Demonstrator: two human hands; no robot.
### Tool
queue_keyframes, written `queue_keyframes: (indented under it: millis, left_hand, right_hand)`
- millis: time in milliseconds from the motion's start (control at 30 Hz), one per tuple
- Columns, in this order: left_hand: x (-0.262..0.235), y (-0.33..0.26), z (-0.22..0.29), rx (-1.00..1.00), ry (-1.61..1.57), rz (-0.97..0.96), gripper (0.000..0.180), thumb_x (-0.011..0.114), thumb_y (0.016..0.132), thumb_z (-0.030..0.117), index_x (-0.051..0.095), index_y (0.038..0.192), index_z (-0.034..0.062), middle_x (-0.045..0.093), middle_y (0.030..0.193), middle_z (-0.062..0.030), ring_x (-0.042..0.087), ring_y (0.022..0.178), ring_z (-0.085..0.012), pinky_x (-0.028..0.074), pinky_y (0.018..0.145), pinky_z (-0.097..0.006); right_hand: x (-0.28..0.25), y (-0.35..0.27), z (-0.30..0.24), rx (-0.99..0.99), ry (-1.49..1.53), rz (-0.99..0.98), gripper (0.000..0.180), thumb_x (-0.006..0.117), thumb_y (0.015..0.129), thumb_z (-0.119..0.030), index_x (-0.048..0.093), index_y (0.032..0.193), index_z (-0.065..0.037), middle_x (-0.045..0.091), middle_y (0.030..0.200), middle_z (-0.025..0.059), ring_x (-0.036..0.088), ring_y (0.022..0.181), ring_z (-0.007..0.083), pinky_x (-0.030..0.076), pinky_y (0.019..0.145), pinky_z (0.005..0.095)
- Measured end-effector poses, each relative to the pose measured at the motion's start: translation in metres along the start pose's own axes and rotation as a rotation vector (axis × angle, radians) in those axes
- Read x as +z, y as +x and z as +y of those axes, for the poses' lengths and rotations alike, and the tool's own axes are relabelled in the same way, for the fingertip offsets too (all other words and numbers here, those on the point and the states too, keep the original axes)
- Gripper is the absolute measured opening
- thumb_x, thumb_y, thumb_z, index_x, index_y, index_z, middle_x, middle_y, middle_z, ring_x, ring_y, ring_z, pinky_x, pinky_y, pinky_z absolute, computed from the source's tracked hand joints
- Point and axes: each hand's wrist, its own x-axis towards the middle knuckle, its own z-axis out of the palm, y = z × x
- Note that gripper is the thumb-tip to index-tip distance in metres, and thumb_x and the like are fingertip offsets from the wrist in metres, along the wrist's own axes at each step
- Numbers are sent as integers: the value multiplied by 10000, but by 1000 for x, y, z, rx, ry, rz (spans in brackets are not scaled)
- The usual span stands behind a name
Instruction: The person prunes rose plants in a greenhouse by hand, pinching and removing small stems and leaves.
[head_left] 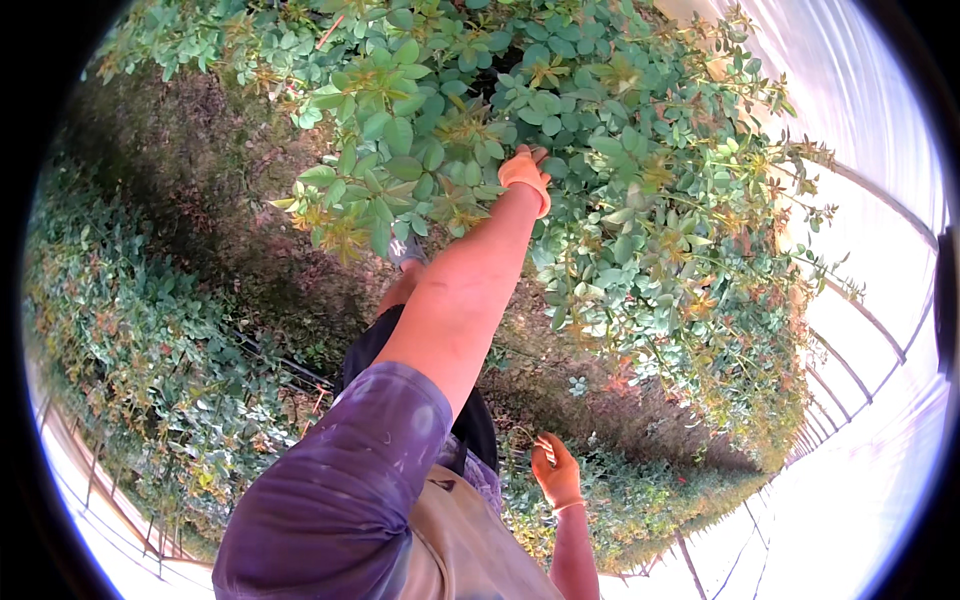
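My left arm, in a purple sleeve, stretches up into a leafy green rose-like bush (590,130). At its end my left hand (524,176), in an orange glove, is among the leaves with its fingers bent. Foliage hides part of the fingertips, and what they pinch, if anything, cannot be made out. Lower down, beside my body, my right hand (557,474) is raised, also in an orange glove. Its fingers curl inward, and anything inside them is too small to tell. Some young shoots near my left hand carry yellowish-red leaves (460,130).
A bare soil path (230,170) runs between the plant rows, and my shoe (404,248) is on it. Another row of bushes (140,340) grows at the left. Dark thin pipes (285,365) lie along that row. Translucent greenhouse sheeting (840,90) with curved ribs (880,205) encloses the right side.
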Motion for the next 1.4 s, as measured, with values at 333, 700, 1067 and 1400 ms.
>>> queue_keyframes:
  millis: [333, 700, 1067, 1400]
  left_hand:
    - [-129, -35, -19, 334, 1273, -238, 535, 669, 855, 209, 540, 1350, 51, 618, 1302, -160, 633, 1092, -293, 479, 943, -369]
    - [-147, -126, 50, 490, 1644, -265, 515, 645, 862, 242, 571, 1345, 82, 698, 1173, -158, 670, 1081, -297, 504, 950, -363]
    - [-235, -191, 114, 369, 1598, 54, 344, 609, 912, 216, 653, 1195, 26, 720, 1047, -142, 678, 960, -240, 508, 871, -339]
    - [-291, -261, 74, 100, 1178, 245, 380, 595, 930, 246, 616, 1256, 53, 717, 1005, -64, 669, 876, -161, 497, 691, -278]
  right_hand:
    - [-29, 29, -57, -269, 67, 114, 362, 667, 878, -114, 630, 1221, -2, 715, 1118, 172, 695, 1062, 270, 527, 909, 355]
    - [-133, 86, -106, -463, 292, 362, 331, 645, 920, -107, 630, 1230, 10, 726, 1082, 141, 693, 1035, 212, 519, 898, 327]
    - [-239, 290, -229, -506, 559, 347, 351, 636, 936, -235, 654, 1209, -16, 734, 988, 105, 666, 925, 140, 502, 864, 296]
    - [-202, 419, -314, -487, 100, 531, 570, 567, 939, -265, 400, 1449, -74, 705, 1036, 162, 659, 974, 395, 504, 844, 461]
